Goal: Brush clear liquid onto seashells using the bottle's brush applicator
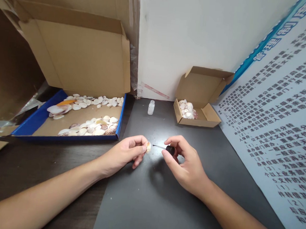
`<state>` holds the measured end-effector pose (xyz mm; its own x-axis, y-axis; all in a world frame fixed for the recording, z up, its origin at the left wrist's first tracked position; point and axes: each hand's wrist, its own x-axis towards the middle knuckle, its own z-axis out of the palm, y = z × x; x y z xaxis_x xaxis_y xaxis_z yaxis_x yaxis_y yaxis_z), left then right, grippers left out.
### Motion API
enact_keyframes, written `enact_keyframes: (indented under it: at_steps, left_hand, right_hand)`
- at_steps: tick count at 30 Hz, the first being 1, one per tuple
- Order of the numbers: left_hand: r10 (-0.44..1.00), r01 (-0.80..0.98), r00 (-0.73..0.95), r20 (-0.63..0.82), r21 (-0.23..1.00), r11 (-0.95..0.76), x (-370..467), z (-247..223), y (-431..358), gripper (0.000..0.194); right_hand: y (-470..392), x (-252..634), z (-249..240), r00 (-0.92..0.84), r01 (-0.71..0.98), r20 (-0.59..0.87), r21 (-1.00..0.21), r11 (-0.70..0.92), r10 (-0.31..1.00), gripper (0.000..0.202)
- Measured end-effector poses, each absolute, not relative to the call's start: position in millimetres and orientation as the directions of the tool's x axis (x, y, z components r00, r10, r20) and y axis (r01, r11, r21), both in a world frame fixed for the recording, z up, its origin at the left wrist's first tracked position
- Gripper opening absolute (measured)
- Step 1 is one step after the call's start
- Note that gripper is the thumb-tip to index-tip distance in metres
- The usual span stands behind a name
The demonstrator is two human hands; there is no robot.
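Observation:
Between the thumb and fingers of my left hand [130, 151] is a small seashell [148, 147], whitish with a brownish-orange tint. My right hand [185, 159] grips the black cap of a brush applicator [170, 150]. Its thin stem points left, and the dark tip is a short gap away from the shell. Both hands are over the dark grey mat [137, 203]. Behind them a small open bottle [151, 107] stands upright, with whitish contents and no cap on its neck.
At the left, an open blue-sided cardboard box [71, 137] holds many shells [90, 126] in two groups. A smaller open cardboard box [199, 123] with white shells [186, 109] stands at the back right. A printed board [280, 112] leans along the right side; a white panel [183, 37] rises behind.

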<state>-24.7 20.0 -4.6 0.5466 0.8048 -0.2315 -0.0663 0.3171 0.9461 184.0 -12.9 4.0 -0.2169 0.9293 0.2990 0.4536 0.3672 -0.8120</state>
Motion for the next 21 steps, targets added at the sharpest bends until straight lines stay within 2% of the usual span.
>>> enact_keyframes:
  at_steps: [7,14,18,21]
  left_hand:
    - [0.799,-0.066,0.556,-0.228,0.946,0.316,-24.6,-5.6,19.6,0.024]
    - [0.800,-0.063,0.550,-0.240,0.943,0.327,-24.1,-4.9,19.7,0.026]
    - [0.802,-0.065,0.545,-0.244,0.941,0.331,-24.6,-5.0,19.3,0.025]
    - [0.805,-0.067,0.542,-0.241,0.942,0.328,-25.0,-5.0,19.1,0.025]
  right_hand:
    - [-13.8,186.2,5.7,-0.246,0.401,0.293,-0.837,0.372,0.924,0.008]
    - [-12.1,184.4,5.7,-0.176,0.471,0.300,-0.811,0.348,0.937,0.009]
    - [-12.9,185.0,6.4,-0.250,0.394,0.278,-0.846,0.359,0.928,0.006]
    - [-13.5,184.5,5.7,-0.258,0.403,0.269,-0.843,0.356,0.928,0.009]
